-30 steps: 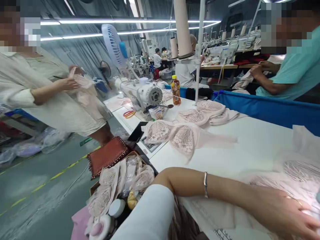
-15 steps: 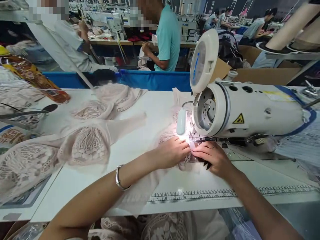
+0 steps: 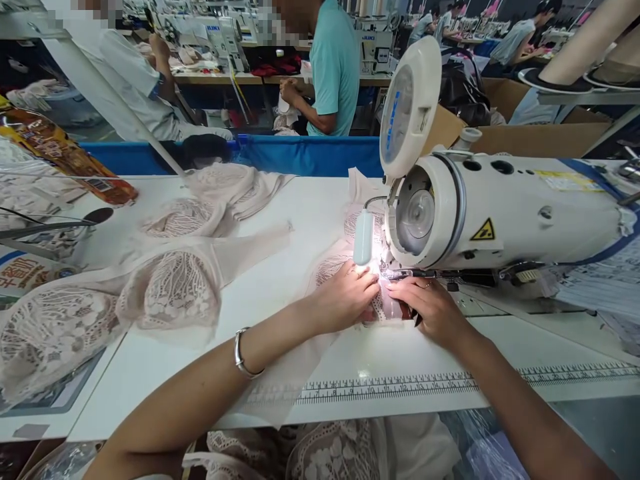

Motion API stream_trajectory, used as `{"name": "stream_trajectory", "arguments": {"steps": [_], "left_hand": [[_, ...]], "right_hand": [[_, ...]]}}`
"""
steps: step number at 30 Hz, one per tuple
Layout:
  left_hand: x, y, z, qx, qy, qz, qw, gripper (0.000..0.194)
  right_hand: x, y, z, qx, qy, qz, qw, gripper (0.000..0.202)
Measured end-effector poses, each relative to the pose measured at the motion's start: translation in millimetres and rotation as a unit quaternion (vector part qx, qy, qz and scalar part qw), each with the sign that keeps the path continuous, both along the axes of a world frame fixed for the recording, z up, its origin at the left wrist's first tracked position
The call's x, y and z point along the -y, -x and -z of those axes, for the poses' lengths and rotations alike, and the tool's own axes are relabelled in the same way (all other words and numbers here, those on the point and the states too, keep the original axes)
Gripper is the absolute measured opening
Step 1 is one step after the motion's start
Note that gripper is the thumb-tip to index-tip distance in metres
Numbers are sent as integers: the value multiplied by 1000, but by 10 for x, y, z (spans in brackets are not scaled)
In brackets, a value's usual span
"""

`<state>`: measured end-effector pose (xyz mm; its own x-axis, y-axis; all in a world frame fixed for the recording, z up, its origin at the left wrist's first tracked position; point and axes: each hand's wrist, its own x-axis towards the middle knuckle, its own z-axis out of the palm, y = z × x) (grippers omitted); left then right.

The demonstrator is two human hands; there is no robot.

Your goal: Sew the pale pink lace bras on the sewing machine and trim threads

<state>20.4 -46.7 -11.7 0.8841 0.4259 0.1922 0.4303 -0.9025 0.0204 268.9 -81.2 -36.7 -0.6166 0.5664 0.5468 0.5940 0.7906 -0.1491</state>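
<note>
A pale pink lace bra lies under the lit needle area of a white sewing machine. My left hand rests on the lace left of the needle, fingers curled and pressed on the fabric. Close by on the right, my right hand pinches the fabric edge just below the presser area. A dark pointed tool shows under its fingers; its kind cannot be made out. Between both hands runs a smooth pink strip. The fingertips at the needle are partly lost in glare.
More lace bras lie on the white table at left, beside a drink bottle. A printed ruler runs along the front edge. Thread cones stand upper right. Co-workers sit beyond the blue cloth barrier.
My fingers have shifted slightly at the needle, and more of the pink strip shows between them. The round part inside the machine's open head looks different. The view has shifted a little.
</note>
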Motion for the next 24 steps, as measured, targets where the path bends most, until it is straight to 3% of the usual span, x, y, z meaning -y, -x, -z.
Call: {"name": "stream_trajectory", "arguments": {"steps": [5,8,11,19,24], "left_hand": [[16,-13,13,9,-33,-22,999,30],[63,-65,31,16,-35,33,999,19],[139,-117,55,6,-26,75,997,22],[190,-108,82,-4,-36,20,999,27],[105,-91,97,-6,-21,23,1000,29]], "right_hand": [[10,-2,21,17,5,22,1000,40],[30,-2,30,6,7,22,1000,31],[35,-16,43,4,19,31,999,29],[31,-36,36,38,3,52,998,48],[63,14,-34,-3,-14,33,999,22]]}}
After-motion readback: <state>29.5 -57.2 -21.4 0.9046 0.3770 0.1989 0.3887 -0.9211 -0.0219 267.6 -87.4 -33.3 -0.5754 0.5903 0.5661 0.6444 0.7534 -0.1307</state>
